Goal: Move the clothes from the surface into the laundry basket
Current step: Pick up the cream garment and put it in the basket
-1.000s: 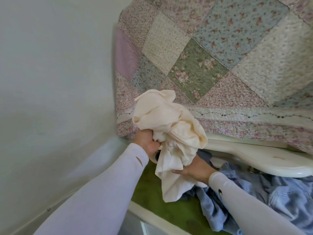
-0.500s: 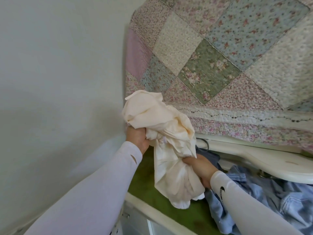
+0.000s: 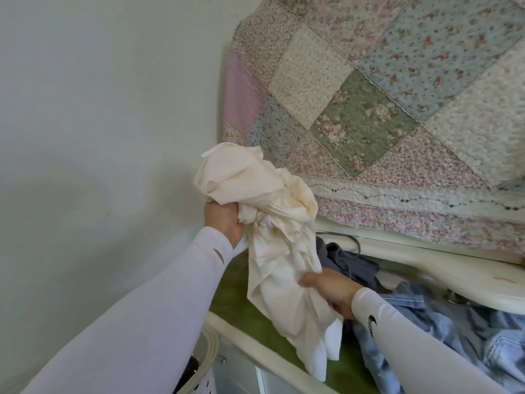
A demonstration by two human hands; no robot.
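Both hands, left [image 3: 224, 220] and right [image 3: 329, 291], in clenched grip on cream garment [image 3: 272, 251] above green surface [image 3: 250, 317] edge.

Cream garment [image 3: 272, 237], faded blue denim [image 3: 460, 336], a grey piece [image 3: 349, 263] on the green surface [image 3: 250, 317]; floral patchwork quilt [image 3: 383, 95] in pink, blue, green; white sleeves [image 3: 147, 317].

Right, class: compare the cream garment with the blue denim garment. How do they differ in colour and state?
The cream garment is pale and plain; the blue denim garment is faded blue. The cream one is lifted, bunched in the left hand and right hand; the denim lies unheld on the green surface. Both are crumpled.
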